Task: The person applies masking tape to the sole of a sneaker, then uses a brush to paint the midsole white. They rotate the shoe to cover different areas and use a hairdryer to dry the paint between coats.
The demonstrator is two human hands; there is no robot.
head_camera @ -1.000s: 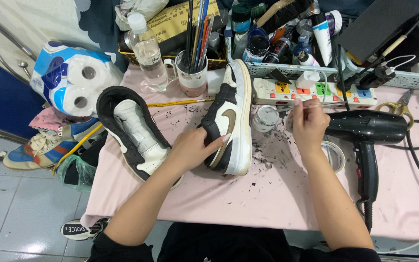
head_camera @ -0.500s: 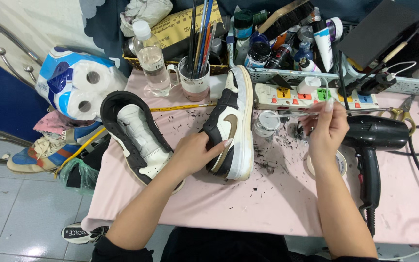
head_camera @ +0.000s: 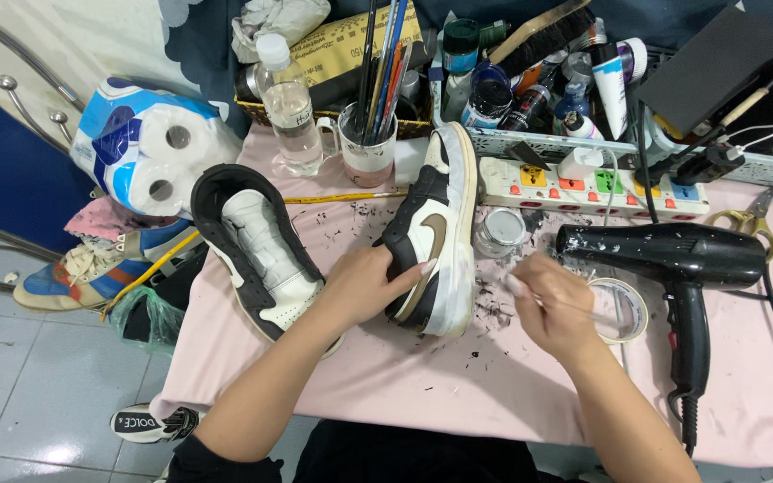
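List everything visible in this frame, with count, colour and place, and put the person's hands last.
sneaker on its side: 1, black, white and brown, table centre
second sneaker: 1, black and white, left of it
cup of brushes: 1, pale, behind the sneakers
water bottle: 1, clear, back left
power strip: 1, white with coloured switches, back right
small open tin: 1, silver, beside the sneaker
hair dryer: 1, black, right
tape roll: 1, pale, beside the dryer
toilet rolls pack: 1, blue and white, far left
left hand: grip on the sneaker on its side
right hand: holds a thin tool
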